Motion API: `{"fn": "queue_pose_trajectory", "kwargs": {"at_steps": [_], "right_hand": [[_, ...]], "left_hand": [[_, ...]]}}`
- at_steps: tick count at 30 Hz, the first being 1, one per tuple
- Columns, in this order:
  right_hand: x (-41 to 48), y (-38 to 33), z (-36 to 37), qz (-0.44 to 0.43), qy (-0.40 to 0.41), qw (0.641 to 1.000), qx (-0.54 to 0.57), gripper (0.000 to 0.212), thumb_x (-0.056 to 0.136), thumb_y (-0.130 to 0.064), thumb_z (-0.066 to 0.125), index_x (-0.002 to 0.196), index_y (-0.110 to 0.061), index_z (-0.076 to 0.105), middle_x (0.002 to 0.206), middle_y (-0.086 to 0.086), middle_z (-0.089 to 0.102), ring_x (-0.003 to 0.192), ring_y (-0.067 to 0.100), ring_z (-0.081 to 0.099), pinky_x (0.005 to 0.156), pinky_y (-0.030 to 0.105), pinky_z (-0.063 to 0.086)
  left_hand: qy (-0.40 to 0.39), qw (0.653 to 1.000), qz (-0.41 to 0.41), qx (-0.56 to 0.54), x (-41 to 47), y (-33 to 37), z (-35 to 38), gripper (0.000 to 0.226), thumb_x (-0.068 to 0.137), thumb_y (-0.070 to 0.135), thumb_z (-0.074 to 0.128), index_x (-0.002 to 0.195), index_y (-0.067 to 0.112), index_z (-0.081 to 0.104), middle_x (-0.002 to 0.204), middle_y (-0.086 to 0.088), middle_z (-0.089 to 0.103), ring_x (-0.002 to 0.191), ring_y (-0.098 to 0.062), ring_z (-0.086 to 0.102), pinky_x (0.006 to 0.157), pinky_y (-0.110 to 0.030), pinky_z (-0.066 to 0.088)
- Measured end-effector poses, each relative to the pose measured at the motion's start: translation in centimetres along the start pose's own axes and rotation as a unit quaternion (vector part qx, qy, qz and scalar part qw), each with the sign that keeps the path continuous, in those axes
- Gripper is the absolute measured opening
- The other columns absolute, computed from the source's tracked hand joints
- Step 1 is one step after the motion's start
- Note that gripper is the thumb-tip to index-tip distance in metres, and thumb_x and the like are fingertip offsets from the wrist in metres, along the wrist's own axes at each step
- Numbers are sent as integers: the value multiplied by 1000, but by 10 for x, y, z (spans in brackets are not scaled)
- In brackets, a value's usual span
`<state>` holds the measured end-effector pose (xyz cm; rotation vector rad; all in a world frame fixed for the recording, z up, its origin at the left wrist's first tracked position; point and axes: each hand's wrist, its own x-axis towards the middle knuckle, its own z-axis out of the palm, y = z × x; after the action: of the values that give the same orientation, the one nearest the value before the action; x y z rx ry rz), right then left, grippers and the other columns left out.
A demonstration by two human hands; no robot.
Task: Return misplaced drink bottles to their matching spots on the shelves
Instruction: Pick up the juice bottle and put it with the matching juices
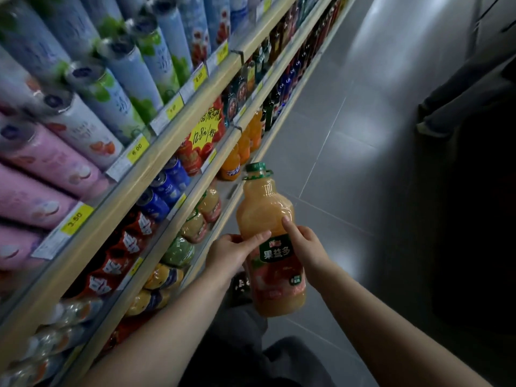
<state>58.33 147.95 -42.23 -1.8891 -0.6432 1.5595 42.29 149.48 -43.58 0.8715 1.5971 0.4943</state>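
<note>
Left hand [231,254], right hand [308,248] around juice bottle [265,209]

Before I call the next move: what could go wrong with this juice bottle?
The juice bottle hangs over floor, left hand and right hand gripping only near its label; it could slip. Similar bottles on the lower shelf stand close together, so it may bump them or join the wrong flavour.

packed shelves [178,141] left, open tiled floor [349,129] right, gap in bottom bottle row [227,191]
</note>
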Motion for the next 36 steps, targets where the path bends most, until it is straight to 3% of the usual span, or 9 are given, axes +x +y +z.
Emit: {"fn": "queue_pose_trajectory", "kwargs": {"at_steps": [5,14,18,20,22,27,29,32,36], "right_hand": [[46,-43,0,2,-28,1000,3,72,76,-69,57,114,-7,54,104,9,67,94,21,67,82,38,55],[149,-101,-8,32,-138,988,-63,95,66,-75,61,127,-3,52,119,18,63,106,32,63,95,49,49],[198,-125,-22,51,-203,972,-105,94,60,-73,62,123,-4,52,114,17,66,101,31,66,93,49,51],[222,-132,-29,61,-227,963,-130,90,60,-71,64,122,-7,51,114,16,65,100,29,66,91,48,53],[246,-134,-33,54,-240,956,-157,73,71,-65,63,117,-10,51,110,12,65,97,25,67,87,43,55],[313,-104,-32,40,-246,943,-219,60,82,-57,60,117,-9,50,105,12,65,91,23,67,80,40,57],[347,-77,-26,41,-255,939,-227,58,85,-53,59,118,-6,50,107,15,65,93,26,67,84,44,56],[397,-30,-19,42,-287,928,-232,57,88,-47,59,117,1,53,106,21,67,93,31,69,84,46,56],[466,25,-4,40,-325,916,-232,52,79,-50,63,106,-5,60,94,12,71,79,19,73,63,29,58]], "left_hand": [[3,1000,-1,-14,45,40,-2,80,23,81,74,81,26,70,77,10,75,81,-13,69,79,-35,56],[87,993,-52,-66,110,76,19,57,38,76,75,63,24,70,66,15,73,68,-5,68,72,-30,53],[131,982,-80,-109,141,89,45,32,37,73,76,58,50,68,62,20,70,59,2,66,64,-25,47],[150,975,-94,-137,157,93,59,38,31,74,77,59,50,69,63,21,71,70,-4,67,67,-27,49],[160,966,-105,-172,174,92,73,51,29,72,79,64,36,72,66,15,72,76,-10,68,67,-28,50],[186,956,-123,-191,223,58,108,69,39,71,79,76,13,72,76,-2,74,75,-20,69,81,-36,54],[193,952,-125,-203,252,28,122,71,37,72,77,78,14,73,79,-2,75,79,-21,69,79,-36,54],[201,944,-145,-219,296,-20,139,71,33,73,76,80,20,71,80,6,74,76,-10,67,62,-23,47],[210,936,-157,-234,360,-77,151,83,21,74,75,83,20,68,81,6,72,77,-11,66,63,-24,48]]}}
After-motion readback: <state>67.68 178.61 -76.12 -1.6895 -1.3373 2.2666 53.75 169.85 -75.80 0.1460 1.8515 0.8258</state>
